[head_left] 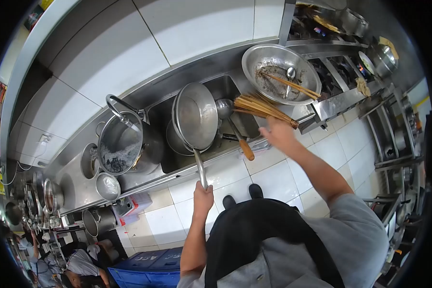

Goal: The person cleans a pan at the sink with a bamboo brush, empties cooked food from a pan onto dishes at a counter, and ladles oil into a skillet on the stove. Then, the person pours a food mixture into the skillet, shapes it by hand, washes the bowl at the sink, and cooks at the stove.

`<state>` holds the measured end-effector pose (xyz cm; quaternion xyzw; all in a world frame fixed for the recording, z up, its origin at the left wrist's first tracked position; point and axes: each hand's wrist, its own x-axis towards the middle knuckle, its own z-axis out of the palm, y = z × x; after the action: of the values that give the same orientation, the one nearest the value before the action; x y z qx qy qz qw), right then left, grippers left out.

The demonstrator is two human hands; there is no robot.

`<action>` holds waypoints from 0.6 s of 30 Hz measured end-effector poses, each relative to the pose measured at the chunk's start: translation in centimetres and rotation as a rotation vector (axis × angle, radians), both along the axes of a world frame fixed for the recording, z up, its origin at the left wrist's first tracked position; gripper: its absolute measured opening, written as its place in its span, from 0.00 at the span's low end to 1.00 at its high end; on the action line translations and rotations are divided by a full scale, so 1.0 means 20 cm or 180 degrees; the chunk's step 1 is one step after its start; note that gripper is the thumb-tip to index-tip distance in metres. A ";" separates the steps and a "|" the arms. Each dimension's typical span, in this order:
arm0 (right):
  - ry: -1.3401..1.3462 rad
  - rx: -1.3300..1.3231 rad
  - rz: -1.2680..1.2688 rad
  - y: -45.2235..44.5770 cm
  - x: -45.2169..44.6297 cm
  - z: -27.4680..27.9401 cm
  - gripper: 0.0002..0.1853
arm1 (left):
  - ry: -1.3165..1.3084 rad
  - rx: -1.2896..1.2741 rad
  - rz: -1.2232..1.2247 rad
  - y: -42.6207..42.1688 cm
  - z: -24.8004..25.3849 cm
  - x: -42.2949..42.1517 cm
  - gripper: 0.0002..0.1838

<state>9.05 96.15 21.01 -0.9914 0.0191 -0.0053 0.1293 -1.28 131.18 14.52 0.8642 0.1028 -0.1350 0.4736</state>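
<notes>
My left hand (204, 195) is closed around the metal handle of a wok (199, 113), tilted over the sink (165, 165). A second rim shows close behind it, and another pan (175, 140) lies partly hidden below. My right hand (279, 133) is at a bamboo wok brush (261, 106), near its bound end. Fingers overlap the brush, the thumb side sticks out, and hand and bristles are blurred. Between wok and brush, a ladle (224, 108) with a wooden handle leans across the sink's front edge.
A wide metal basin (251, 54) holding chopsticks, a spoon and dark residue sits right of the sink. Left stand a large pot (151, 144) under a faucet (115, 103) and smaller bowls (108, 186). Stove burners (343, 69) are at right; blue bins (146, 269) and other people lower left.
</notes>
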 end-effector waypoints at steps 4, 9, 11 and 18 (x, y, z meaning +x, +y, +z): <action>0.2431 0.2555 -0.0465 0.37 0.13 -0.06 0.15 | -0.0167 0.0559 -0.0035 -0.03 0.08 -0.04 0.14; 0.2337 0.4264 -0.1897 0.61 0.22 -0.21 0.08 | -0.0209 0.0658 0.0028 0.00 0.07 -0.07 0.13; 0.2283 0.3288 -0.1576 0.61 0.13 -0.10 0.11 | -0.0179 0.0664 0.0119 0.00 0.05 -0.10 0.13; 0.0164 0.1027 -0.0377 0.38 -0.30 -0.20 0.23 | -0.0228 0.0469 0.0335 0.10 0.06 -0.12 0.14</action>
<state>3.00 103.77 17.00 -0.9548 0.0814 0.0156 0.2856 -3.61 133.13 15.62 0.8944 0.1408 -0.0710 0.4186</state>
